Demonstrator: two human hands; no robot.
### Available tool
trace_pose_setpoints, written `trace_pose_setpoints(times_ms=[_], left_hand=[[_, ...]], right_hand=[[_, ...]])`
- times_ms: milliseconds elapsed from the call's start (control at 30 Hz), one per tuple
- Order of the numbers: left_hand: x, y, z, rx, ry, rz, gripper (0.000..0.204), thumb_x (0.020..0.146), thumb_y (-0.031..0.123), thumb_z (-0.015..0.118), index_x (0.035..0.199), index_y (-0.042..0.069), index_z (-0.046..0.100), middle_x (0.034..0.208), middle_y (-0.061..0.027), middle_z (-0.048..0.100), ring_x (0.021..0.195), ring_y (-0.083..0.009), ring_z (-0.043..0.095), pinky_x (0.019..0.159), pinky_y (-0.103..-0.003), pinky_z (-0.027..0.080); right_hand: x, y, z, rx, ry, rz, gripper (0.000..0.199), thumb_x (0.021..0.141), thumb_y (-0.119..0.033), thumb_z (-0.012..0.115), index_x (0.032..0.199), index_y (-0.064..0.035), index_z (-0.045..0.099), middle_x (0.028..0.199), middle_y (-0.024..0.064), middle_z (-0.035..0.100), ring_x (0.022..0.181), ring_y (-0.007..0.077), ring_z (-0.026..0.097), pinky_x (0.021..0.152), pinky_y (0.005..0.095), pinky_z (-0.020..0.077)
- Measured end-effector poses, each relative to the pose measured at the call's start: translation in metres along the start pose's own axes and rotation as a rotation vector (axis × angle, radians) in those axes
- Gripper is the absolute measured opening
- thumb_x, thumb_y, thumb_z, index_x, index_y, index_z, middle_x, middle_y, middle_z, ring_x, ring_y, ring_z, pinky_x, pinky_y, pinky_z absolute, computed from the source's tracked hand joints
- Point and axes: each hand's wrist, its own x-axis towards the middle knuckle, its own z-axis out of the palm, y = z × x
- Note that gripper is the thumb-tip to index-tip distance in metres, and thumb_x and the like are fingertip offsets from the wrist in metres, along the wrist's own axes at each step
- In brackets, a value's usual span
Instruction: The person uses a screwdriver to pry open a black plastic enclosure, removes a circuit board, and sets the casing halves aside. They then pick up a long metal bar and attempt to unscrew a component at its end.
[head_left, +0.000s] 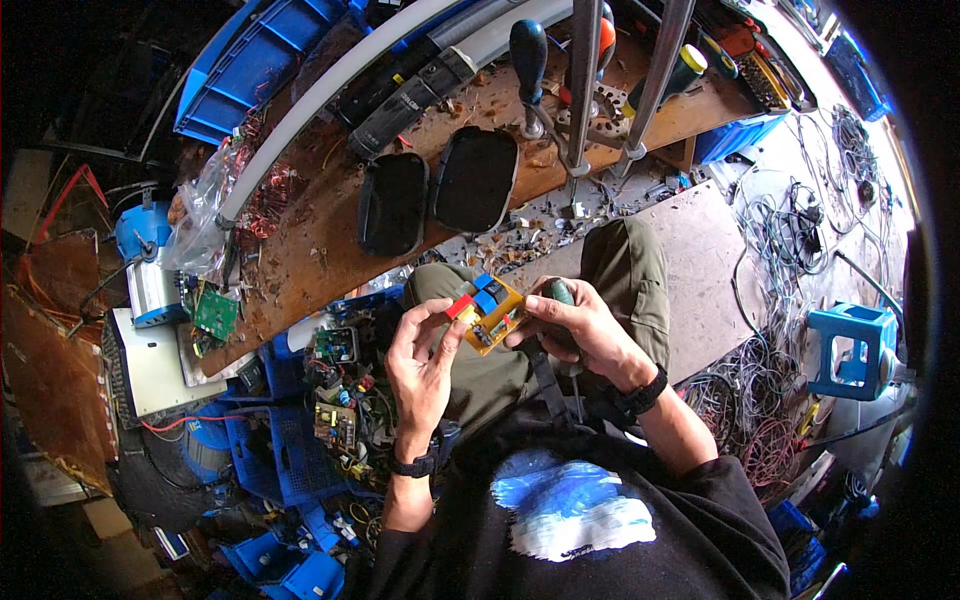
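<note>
- Yellow in colour, a small circuit board (490, 318) is held up over the olive trousers (630, 270), between both hands; blue blocks and a red one are carried on it.
- By the red block, its left side is pinched by the left hand (420, 362), the thumb and fingers clamped on it.
- Its right edge is gripped by the right hand (592, 330), whose fingers are clamped there; a green-handled screwdriver (562, 292) is also held in that hand, its shaft pointed toward the body.
- Beyond the knees, two black trays (476, 180) are set side by side on a brown wooden counter (300, 268), which is strewn with scraps.
- At far right, a blue plastic frame (822, 350) is seen near tangled cables (800, 215).
</note>
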Motion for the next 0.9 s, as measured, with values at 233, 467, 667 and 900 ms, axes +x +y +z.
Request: trace_pose_setpoints(times_ms=[233, 467, 667, 900], left_hand=[[0.000, -0.001, 0.000, -0.011, 0.005, -0.051, 0.033, 0.100, 0.010, 0.076, 0.129, -0.001, 0.064, 0.123, -0.0094, 0.072, 0.116, -0.0172, 0.068, 0.106, -0.033, 0.053], [-0.001, 0.000, -0.001, -0.046, -0.028, 0.108, 0.039, 0.099, 0.002, 0.074, 0.134, 0.000, 0.058, 0.137, -0.0137, 0.062, 0.129, -0.0214, 0.062, 0.110, -0.035, 0.052], [-0.001, 0.009, 0.009, -0.107, 0.104, 0.172, 0.056, 0.098, 0.009, 0.076, 0.146, 0.002, 0.048, 0.145, -0.0137, 0.059, 0.128, -0.0222, 0.062, 0.109, -0.037, 0.051], [0.002, 0.014, 0.002, -0.202, -0.047, -0.084, 0.057, 0.098, 0.010, 0.077, 0.148, -0.002, 0.053, 0.140, -0.0137, 0.067, 0.123, -0.0185, 0.066, 0.106, -0.032, 0.053]], right_hand=[[0.000, 0.000, 0.001, 0.000, -0.001, 0.036, 0.027, 0.104, -0.028, 0.071, 0.111, -0.0029, 0.067, 0.093, 0.0165, 0.080, 0.064, 0.0086, 0.070, 0.042, 0.0220, 0.0380], [-0.003, 0.000, 0.003, -0.100, -0.019, -0.063, 0.023, 0.104, -0.023, 0.072, 0.115, -0.0047, 0.066, 0.094, 0.0160, 0.080, 0.067, 0.0073, 0.071, 0.044, 0.0207, 0.0393], [-0.003, 0.000, 0.002, -0.145, -0.068, -0.115, 0.022, 0.102, -0.020, 0.073, 0.117, -0.0059, 0.066, 0.094, 0.0107, 0.081, 0.053, 0.0022, 0.053, 0.046, 0.0211, 0.0384], [-0.003, 0.003, 0.002, -0.216, -0.041, -0.138, 0.021, 0.102, -0.019, 0.073, 0.118, -0.0063, 0.068, 0.094, 0.0083, 0.081, 0.052, 0.0017, 0.050, 0.047, 0.0211, 0.0384]])
